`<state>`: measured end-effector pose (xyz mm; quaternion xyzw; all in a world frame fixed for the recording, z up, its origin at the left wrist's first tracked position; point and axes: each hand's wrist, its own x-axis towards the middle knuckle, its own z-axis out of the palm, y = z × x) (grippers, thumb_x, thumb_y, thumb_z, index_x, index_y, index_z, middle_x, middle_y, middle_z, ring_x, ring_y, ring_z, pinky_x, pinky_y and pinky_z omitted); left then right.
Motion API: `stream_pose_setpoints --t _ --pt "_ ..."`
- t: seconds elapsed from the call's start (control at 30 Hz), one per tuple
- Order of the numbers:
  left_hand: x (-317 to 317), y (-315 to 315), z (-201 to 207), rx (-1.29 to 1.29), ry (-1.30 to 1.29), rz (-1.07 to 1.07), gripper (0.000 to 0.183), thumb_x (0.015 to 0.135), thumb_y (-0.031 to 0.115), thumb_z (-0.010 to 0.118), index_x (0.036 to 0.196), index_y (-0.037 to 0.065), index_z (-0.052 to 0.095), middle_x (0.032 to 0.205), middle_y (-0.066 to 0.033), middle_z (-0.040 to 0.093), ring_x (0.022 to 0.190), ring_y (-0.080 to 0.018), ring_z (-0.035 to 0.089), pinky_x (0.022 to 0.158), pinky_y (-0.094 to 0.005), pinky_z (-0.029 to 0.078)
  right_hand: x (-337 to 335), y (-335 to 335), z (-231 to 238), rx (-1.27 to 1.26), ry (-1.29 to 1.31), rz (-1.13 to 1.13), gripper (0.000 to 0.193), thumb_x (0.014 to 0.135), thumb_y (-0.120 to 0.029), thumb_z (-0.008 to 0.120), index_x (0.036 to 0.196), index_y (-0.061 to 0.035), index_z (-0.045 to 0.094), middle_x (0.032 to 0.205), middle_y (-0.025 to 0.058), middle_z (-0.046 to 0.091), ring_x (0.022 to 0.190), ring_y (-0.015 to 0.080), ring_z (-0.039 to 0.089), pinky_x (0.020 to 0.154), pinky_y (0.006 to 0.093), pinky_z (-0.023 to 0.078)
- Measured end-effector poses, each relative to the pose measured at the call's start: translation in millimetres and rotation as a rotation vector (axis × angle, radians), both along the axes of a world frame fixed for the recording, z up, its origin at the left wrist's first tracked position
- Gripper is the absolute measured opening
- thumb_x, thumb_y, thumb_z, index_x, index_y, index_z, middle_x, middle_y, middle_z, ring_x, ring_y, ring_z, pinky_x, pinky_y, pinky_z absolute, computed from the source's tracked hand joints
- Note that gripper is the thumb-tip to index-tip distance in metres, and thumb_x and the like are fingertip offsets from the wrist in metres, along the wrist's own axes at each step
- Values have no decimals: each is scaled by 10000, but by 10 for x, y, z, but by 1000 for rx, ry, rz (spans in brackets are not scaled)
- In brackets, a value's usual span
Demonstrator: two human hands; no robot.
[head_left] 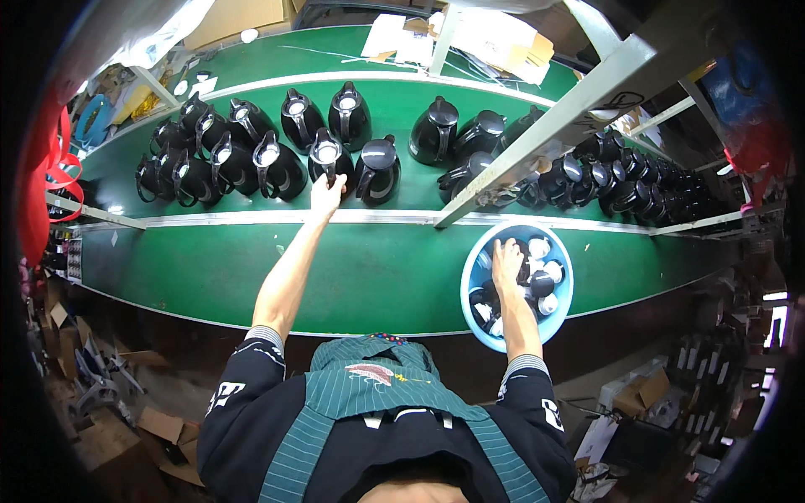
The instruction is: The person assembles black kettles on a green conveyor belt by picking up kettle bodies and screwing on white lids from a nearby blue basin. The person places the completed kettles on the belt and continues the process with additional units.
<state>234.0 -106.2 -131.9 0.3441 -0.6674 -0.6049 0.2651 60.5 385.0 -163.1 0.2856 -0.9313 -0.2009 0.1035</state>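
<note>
Across the view, a long green worktop (201,272), edges bowed by the lens, divided lengthwise by a pale rail (243,219). Slanting over its right half, a pale metal post (549,138). On the farthest green strip, papers and cardboard (503,46). Down on the floor at lower left, brown cartons (105,440); at lower right, an open carton (646,392) amid clutter. At the left edge, hanging red material (38,184).

Beyond the rail, among rows of black jugs (348,117), an open black jug (323,155) with a shiny inside. Standing upright, long axis close to vertical, mouth up, spout toward the far side, handle toward the wearer. Just right of it, a lidded black jug (379,174).

Left hand (329,191) closed around the open black jug's handle. Right hand (506,261) down inside a light-blue basin (467,289) on the near strip, fingers bent among black-and-white lids (542,283) lying at mixed angles; impossible to tell whether gripping one.
</note>
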Motion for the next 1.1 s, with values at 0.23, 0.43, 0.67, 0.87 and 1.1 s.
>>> stream_pose_setpoints --t 0.23,0.43,0.67,0.87,1.1 --pt "803 -13 645 -319 -92 99 436 778 283 915 762 54 543 676 4 536 629 -119 471 602 -314 434 264 175 776 -302 -36 -305 534 793 -250 827 1226 -116 545 1151 117 638 1023 346 689 799 452 575" --pt "1472 654 1378 -402 -294 -297 330 798 265 887 892 28 678 635 17 520 600 -81 471 579 -283 448 1478 -1360 1686 -1426 -583 92 673 782 -214 883 1295 -53 477 1211 153 598 1037 287 645 876 408 563" --pt "1680 1026 1782 -393 -226 -546 251 809 172 851 866 44 643 633 -27 559 555 -116 524 570 -300 487 2037 -2333 1991 -1168 -609 413 583 794 -282 852 1142 -14 468 1116 187 594 975 376 616 815 434 528" --pt "1721 975 1852 -663 -286 -666 248 782 164 824 844 42 618 678 -127 638 608 -292 668 594 -390 528 1914 -2095 2346 -941 -898 614 525 840 -290 852 1123 10 527 1106 175 642 1077 376 614 932 434 517" --pt "1574 948 2007 -581 -367 -874 225 765 169 809 879 50 655 656 -108 617 605 -265 649 641 -378 527 1835 -1846 2606 -850 -1137 314 673 762 -254 930 1299 -55 576 1184 147 704 1025 279 728 908 386 584"
